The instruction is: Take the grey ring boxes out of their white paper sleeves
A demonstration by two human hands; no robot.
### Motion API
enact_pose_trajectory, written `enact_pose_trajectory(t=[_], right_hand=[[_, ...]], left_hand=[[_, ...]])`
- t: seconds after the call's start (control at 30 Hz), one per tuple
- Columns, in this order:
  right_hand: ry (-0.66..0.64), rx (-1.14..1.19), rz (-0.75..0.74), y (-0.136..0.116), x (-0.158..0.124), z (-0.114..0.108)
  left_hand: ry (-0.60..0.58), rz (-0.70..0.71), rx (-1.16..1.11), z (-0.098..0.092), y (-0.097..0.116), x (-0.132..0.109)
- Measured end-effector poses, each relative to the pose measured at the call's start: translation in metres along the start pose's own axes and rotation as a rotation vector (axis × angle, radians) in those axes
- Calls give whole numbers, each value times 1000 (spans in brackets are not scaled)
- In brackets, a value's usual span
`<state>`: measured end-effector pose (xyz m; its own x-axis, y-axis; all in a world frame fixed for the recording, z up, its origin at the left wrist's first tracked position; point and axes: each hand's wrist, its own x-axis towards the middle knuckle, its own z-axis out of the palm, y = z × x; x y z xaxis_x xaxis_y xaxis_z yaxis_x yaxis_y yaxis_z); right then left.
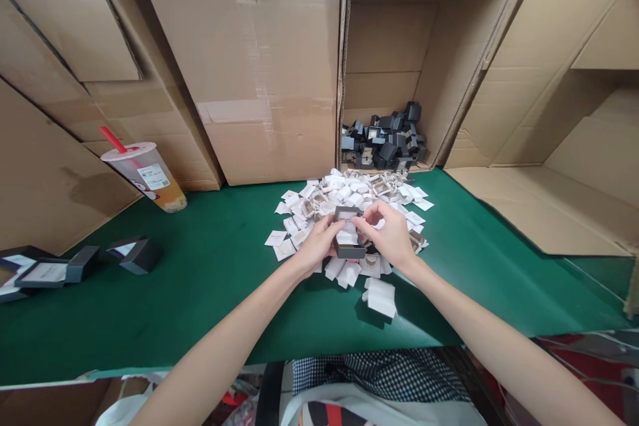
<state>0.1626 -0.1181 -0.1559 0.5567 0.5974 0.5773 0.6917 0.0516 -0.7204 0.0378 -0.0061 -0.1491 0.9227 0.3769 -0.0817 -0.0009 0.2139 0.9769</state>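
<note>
In the middle of the head view, a small open black box (pixel 351 251) with white lining is held above a heap of white folded card inserts (pixel 344 192). My left hand (pixel 319 239) grips the box along its left side, thumb on top. At the box's upper right, my right hand (pixel 388 227) has its thumb and forefinger pinched at the white card insert (pixel 348 233) inside; the fingertips partly cover it. One loose white insert (pixel 381 297) lies nearer to me on the green table.
Behind the heap, a large cardboard carton (pixel 384 40) on its side contains many black boxes (pixel 389 140). At left stand a drink cup (pixel 150 176) with a red straw and several open black boxes (pixel 50 271). Cardboard flaps (pixel 549 206) spread at right over the green table (pixel 214 279).
</note>
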Motion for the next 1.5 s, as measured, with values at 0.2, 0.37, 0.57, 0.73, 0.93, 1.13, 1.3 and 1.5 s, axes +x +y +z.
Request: enact_pose_trajectory(t=[0.2, 0.37, 0.57, 0.73, 0.93, 1.13, 1.3, 1.5], right_hand=[[-82, 63, 56, 0, -2, 2], [-207, 152, 29, 0, -2, 3], [-273, 129, 51, 0, 0, 2], [-240, 82, 35, 2, 0, 1], [-247, -51, -136, 8, -5, 0], [-263, -106, -228, 11, -8, 3], [-245, -121, -253, 9, -8, 3], [-239, -106, -182, 9, -7, 3]], left_hand=[[83, 112, 262, -1, 0, 1], [194, 241, 398, -2, -2, 3], [150, 299, 467, -6, -3, 4], [90, 303, 544, -8, -8, 4], [41, 312, 605, -7, -8, -2], [58, 305, 654, -10, -10, -7], [83, 358, 634, -9, -16, -3], [76, 416, 518, -9, -19, 1]])
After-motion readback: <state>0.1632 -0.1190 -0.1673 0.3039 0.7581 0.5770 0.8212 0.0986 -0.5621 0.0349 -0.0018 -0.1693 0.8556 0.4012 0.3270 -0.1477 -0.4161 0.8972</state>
